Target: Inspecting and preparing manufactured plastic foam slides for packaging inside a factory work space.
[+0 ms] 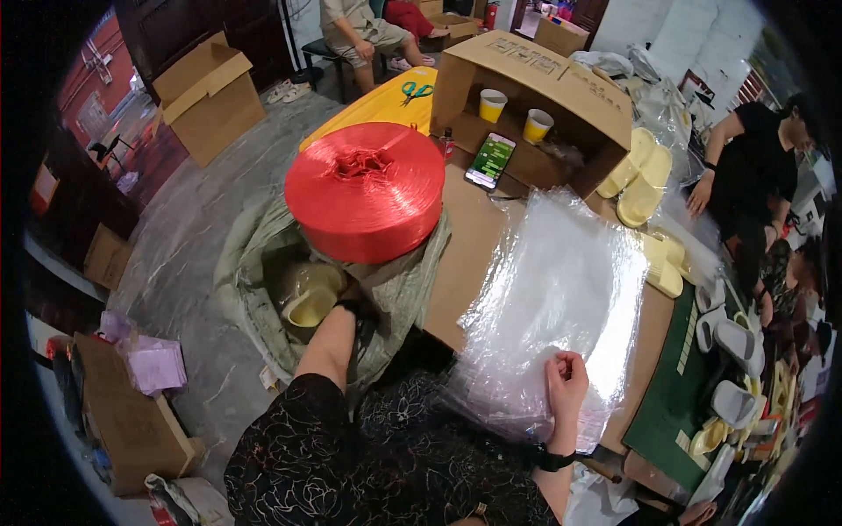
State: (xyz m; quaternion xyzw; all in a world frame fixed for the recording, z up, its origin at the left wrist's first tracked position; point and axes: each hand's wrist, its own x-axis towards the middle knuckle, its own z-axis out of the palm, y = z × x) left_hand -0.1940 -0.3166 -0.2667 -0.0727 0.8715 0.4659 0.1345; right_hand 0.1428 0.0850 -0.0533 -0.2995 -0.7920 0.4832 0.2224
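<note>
My left forearm reaches down into an open green woven sack (pixel 241 254), and my left hand is hidden there in shadow beyond the dark wristband. Beside it in the sack lies a pale yellow slipper (pixel 311 307) in a clear bag. My right hand (pixel 567 380) rests over a stack of clear plastic bags (pixel 561 272) on the table. Its fingers are curled in with the thumb against them; whatever lies between them is too small to make out. A large roll of red plastic twine (pixel 364 197) sits at the sack's far edge.
An open cardboard box (pixel 544 74) holds two paper cups; a phone (pixel 490 161) lies by it. Scissors (pixel 417 90) rest on a yellow surface. Yellow slippers (pixel 645 180) and a green mat (pixel 671 403) are at right, where a co-worker (pixel 754 149) stands. Cartons stand on the floor at left.
</note>
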